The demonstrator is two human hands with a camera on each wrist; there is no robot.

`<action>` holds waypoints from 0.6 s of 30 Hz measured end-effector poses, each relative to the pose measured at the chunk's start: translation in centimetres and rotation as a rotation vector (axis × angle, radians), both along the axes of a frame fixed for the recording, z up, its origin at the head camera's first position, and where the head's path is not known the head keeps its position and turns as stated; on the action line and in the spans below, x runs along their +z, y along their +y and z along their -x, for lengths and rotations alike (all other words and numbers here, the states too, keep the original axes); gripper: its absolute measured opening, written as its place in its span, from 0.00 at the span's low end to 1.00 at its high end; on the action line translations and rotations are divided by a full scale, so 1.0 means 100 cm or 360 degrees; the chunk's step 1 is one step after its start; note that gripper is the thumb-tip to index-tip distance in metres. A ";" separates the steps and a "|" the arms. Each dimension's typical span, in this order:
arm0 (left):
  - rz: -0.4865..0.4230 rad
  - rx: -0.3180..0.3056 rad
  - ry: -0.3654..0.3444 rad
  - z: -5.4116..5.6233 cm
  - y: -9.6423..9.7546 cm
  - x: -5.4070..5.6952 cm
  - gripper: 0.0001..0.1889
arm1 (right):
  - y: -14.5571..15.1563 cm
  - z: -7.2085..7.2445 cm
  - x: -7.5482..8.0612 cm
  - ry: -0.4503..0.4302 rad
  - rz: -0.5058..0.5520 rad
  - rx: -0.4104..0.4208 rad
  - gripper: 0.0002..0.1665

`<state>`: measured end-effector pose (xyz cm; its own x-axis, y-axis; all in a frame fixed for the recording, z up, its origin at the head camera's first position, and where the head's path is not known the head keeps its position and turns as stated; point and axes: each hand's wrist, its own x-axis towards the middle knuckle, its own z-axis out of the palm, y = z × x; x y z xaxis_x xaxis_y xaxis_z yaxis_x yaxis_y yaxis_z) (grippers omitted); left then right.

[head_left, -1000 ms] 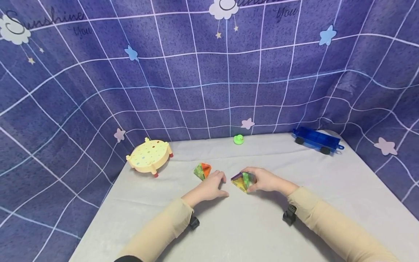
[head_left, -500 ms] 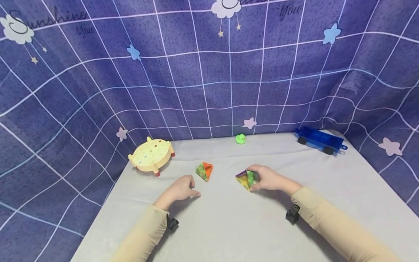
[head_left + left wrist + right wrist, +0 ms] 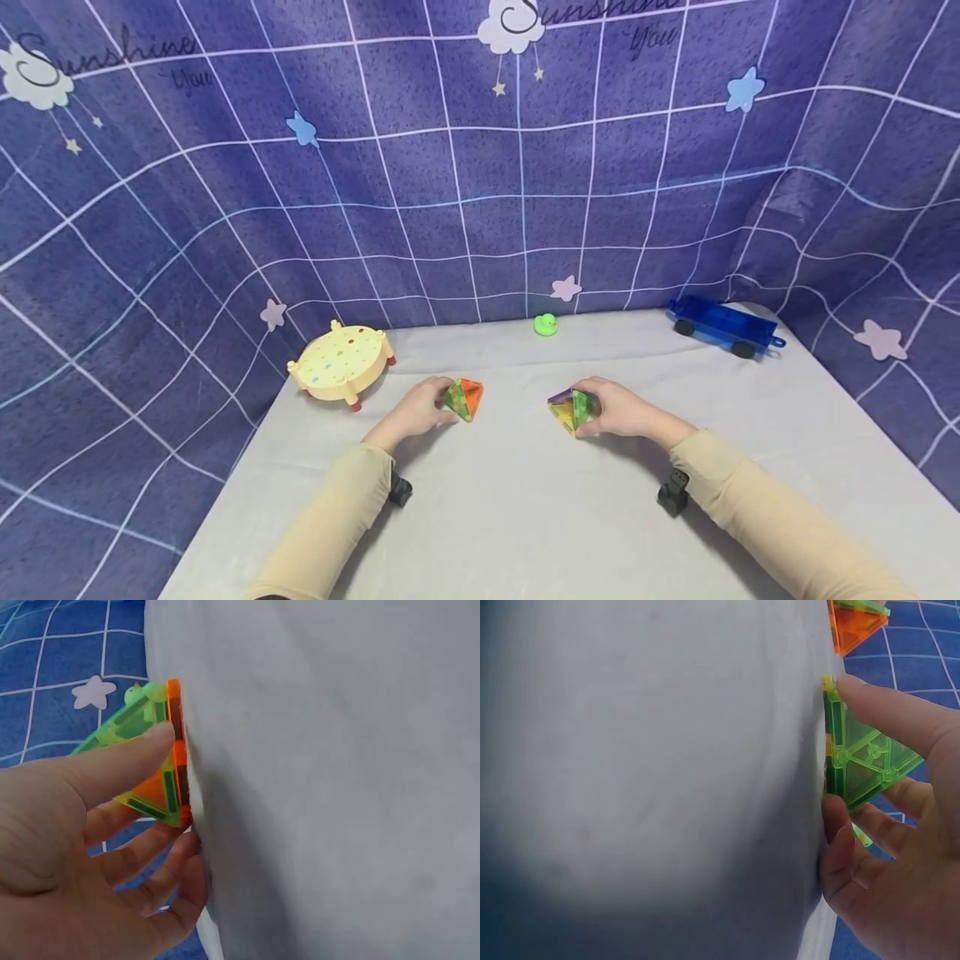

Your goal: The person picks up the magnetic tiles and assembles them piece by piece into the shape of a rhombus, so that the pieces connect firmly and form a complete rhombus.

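Observation:
On the left, a small pyramid of translucent green and orange magnetic tiles (image 3: 470,398) stands on the table. My left hand (image 3: 418,409) holds its left side, and in the left wrist view the thumb (image 3: 127,765) lies across a green face with fingers behind. To the right stands a second pyramid of purple, yellow and green magnetic tiles (image 3: 567,409). My right hand (image 3: 617,407) grips its right side. The right wrist view shows the thumb and fingers at the edges of its green triangular face (image 3: 870,754). A gap separates the two pyramids.
A yellow round toy piece with short red-tipped legs (image 3: 341,362) sits at the back left. Behind the pyramids is a green rubber duck (image 3: 546,325). A blue toy wagon (image 3: 723,325) stands at the back right, near the curtain (image 3: 480,183) bordering the table (image 3: 495,517).
My left hand drew back left from between the pyramids, then came to the green and orange pyramid and took hold of it. The right hand kept its grip, shifting slightly right.

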<state>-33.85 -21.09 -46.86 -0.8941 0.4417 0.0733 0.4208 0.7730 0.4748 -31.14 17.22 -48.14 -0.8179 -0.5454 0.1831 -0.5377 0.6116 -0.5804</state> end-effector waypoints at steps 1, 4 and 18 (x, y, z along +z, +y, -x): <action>-0.0005 0.0005 0.0009 0.001 0.001 -0.002 0.30 | 0.000 0.000 -0.001 -0.0004 0.0004 -0.0006 0.44; -0.0016 0.0016 0.0019 0.002 0.007 -0.003 0.27 | 0.000 0.001 -0.001 -0.0013 0.0013 -0.0028 0.45; -0.0030 -0.0171 0.0000 0.001 0.051 -0.005 0.22 | -0.012 0.008 0.001 0.0011 0.0046 -0.0067 0.41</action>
